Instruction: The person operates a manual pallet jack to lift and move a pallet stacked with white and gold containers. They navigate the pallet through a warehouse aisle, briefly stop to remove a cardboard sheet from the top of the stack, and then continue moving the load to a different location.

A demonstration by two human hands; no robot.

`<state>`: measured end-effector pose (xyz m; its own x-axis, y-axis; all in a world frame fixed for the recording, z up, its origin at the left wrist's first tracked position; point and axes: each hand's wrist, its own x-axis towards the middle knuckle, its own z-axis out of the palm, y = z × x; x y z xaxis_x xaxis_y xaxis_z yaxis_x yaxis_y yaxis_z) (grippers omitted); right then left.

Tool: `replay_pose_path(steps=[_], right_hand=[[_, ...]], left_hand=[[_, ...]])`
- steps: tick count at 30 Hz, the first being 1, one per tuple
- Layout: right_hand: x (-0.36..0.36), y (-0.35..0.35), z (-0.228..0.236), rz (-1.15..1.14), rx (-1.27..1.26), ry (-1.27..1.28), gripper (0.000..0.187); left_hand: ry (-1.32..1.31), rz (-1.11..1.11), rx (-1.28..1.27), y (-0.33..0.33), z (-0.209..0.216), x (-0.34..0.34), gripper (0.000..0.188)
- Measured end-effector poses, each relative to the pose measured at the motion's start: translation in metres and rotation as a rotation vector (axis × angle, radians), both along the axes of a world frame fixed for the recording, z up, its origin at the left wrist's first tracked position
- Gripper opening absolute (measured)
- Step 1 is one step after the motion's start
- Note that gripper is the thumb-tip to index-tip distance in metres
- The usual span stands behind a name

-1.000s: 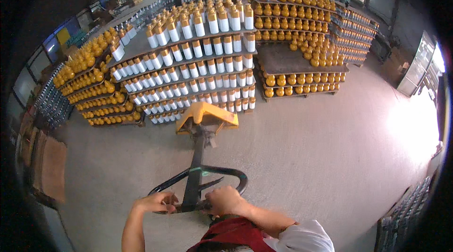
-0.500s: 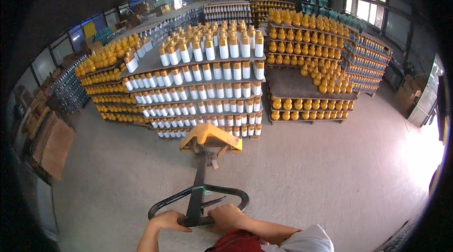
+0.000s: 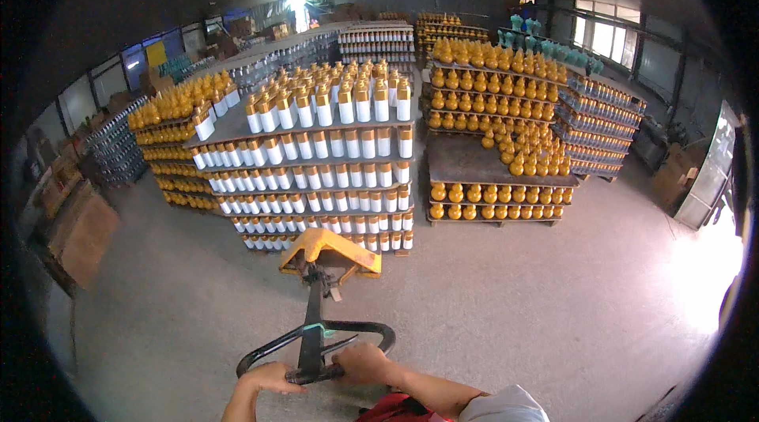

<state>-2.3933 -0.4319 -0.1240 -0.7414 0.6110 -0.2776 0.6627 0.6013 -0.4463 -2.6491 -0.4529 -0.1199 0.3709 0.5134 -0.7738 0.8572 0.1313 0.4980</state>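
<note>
Both my hands grip the black loop handle (image 3: 312, 323) of a yellow pallet jack (image 3: 340, 250). My left hand (image 3: 271, 377) is wrapped round the near left side of the loop. Closed on its near right side is my right hand (image 3: 364, 363), beside the small black lever (image 3: 340, 344). The jack's shaft leans toward me, and its forks are hidden beneath a tall pallet stack of white bottles with gold tops (image 3: 324, 143). Thin boards separate the layers of bottles, and the top layer stands uncovered.
Right of the stack, a pallet holds yellow gourd-shaped bottles (image 3: 498, 194), with a partly filled layer. More yellow bottles (image 3: 170, 137) stand on the left. Brown boards (image 3: 87, 240) lean at the left wall. A cardboard box (image 3: 676, 173) sits near the bright doorway at right.
The pallet jack, its handle and the stacks appear slightly farther left and lower in the picture. My hands keep their hold on the handle.
</note>
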Motion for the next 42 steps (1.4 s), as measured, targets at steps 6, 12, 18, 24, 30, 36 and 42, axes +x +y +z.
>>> replay_pose_path(steps=[6, 12, 18, 24, 30, 36, 42], right_hand=[[0.047, 0.023, -0.001, 0.022, 0.018, 0.129, 0.038], [0.098, 0.049, -0.016, 0.112, -0.011, 0.238, 0.036], [0.138, 0.075, -0.009, 0.135, -0.125, 0.204, 0.032], [0.162, 0.089, -0.014, 0.143, -0.095, 0.191, 0.031], [0.189, 0.108, -0.020, 0.149, -0.021, 0.196, 0.032], [0.208, 0.117, -0.021, 0.116, 0.053, 0.107, 0.028], [0.227, 0.121, -0.005, 0.100, -0.001, 0.119, 0.028]], left_hand=[[0.028, 0.009, -0.033, 0.013, 0.005, 0.047, 0.053], [0.028, 0.154, -0.185, 0.021, -0.013, 0.095, 0.050], [0.179, 0.142, -0.166, 0.042, 0.013, 0.150, 0.050], [0.138, 0.230, -0.130, 0.043, 0.009, 0.179, 0.049], [0.099, 0.266, -0.065, 0.052, -0.019, 0.198, 0.047], [0.112, 0.257, 0.009, 0.058, -0.006, 0.231, 0.047], [0.085, 0.272, -0.009, 0.061, -0.009, 0.246, 0.040]])
